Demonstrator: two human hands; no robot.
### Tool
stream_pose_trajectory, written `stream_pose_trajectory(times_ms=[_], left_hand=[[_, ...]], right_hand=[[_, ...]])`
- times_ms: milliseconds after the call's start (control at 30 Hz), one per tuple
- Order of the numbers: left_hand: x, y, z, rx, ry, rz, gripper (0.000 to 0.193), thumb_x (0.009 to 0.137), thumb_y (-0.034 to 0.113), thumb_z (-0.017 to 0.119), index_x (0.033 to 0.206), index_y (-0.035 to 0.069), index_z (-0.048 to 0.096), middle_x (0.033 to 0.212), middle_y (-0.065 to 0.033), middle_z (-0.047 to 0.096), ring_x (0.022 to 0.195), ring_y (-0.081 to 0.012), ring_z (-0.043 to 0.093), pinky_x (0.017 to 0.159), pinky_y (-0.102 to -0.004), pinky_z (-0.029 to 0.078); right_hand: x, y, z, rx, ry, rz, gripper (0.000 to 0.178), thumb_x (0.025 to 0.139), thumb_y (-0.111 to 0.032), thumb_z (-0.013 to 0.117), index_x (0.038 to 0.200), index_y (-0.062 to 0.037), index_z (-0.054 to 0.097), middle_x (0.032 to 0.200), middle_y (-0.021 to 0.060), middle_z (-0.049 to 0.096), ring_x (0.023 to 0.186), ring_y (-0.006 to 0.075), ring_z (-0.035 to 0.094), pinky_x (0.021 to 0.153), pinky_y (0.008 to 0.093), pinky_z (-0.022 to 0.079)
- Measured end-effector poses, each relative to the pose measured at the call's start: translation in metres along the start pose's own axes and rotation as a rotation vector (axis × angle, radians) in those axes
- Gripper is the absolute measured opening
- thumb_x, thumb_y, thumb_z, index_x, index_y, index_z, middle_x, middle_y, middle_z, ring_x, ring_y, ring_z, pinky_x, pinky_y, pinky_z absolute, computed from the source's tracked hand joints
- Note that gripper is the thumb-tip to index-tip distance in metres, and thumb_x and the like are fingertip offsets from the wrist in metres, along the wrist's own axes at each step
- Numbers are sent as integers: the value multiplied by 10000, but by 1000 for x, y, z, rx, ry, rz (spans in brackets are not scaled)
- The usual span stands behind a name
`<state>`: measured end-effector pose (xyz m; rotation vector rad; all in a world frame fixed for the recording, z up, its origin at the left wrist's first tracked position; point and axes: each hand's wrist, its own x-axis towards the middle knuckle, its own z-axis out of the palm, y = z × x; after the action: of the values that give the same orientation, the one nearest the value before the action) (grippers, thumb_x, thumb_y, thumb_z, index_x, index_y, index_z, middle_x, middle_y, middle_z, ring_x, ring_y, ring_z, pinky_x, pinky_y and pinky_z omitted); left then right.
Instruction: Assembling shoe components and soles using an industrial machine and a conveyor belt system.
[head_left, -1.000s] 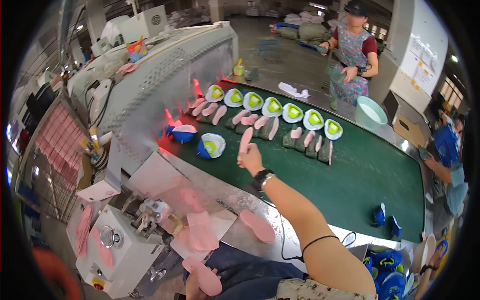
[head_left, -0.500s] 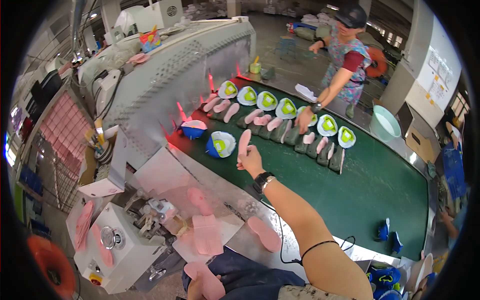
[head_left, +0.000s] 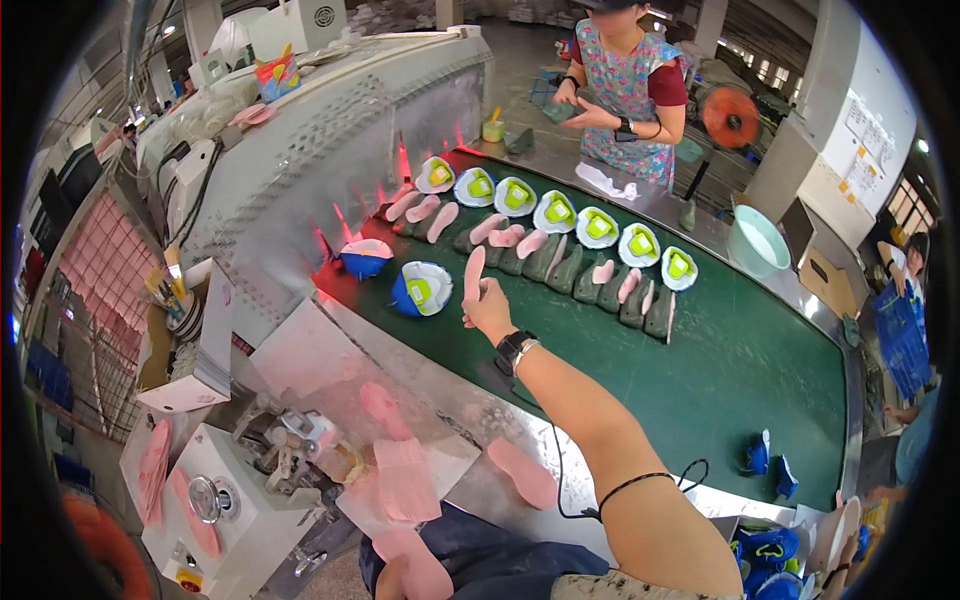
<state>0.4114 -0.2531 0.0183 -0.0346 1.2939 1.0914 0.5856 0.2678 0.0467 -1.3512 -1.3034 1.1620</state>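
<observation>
My right hand [head_left: 488,308] reaches out over the green conveyor belt [head_left: 740,370] and is shut on a pink insole [head_left: 473,274], held upright. Just left of it lies a blue and white shoe [head_left: 421,289] with a green lining. Another blue shoe [head_left: 364,258] lies further left by the machine. Beyond my hand run a row of white shoes with green linings [head_left: 556,211], pink insoles [head_left: 505,237] and dark soles [head_left: 565,270]. My left hand is out of sight.
A person in a patterned apron [head_left: 628,82] stands at the belt's far side. A grey tunnel machine [head_left: 330,140] covers the belt's left end. Loose pink insoles [head_left: 523,473] lie on the steel bench near me. A white press [head_left: 225,500] sits at lower left. Small blue shoes [head_left: 768,462] rest at the belt's near right.
My head has turned, shifting the view. My right hand still holds the pink insole upright, now beside the blue and white shoe. The person opposite has moved closer along the belt.
</observation>
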Motion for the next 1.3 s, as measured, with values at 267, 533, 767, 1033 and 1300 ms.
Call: stream_pose_trajectory(times_ms=[267,533,767,1033,1300], left_hand=[[-4,38,34,264,38,117,406,989,326,512,1235,8,568,1186,-87,581,1058,-181,541,862,-297,468],[38,44,29,369,-33,25,242,966,240,551,1027,24,641,856,-16,636,716,-116,570,649,-245,470],[38,85,68,201,-42,-28,197,923,186,604,1009,14,648,887,-10,628,770,-100,577,661,-228,467],[45,102,77,235,-199,-51,261,911,189,611,1104,13,612,911,-13,631,790,-109,590,692,-244,486],[10,90,57,226,-35,140,257,916,169,602,1116,8,606,970,-49,647,866,-115,606,732,-270,506]], right_hand=[[101,-9,25,10,66,21,432,744,6,654,1115,59,437,795,152,622,562,226,657,454,355,573],[175,24,30,-80,29,107,398,729,-31,667,1054,113,486,818,204,641,549,256,667,441,347,563],[190,41,64,-148,95,114,369,731,-39,668,1028,86,489,806,200,643,555,262,671,445,358,560],[295,78,18,-499,319,-184,189,699,-77,673,810,8,545,714,149,642,489,236,635,444,338,525],[1,-17,134,-42,-513,-220,248,863,-216,645,1012,-24,598,795,82,611,763,210,579,682,369,470]])
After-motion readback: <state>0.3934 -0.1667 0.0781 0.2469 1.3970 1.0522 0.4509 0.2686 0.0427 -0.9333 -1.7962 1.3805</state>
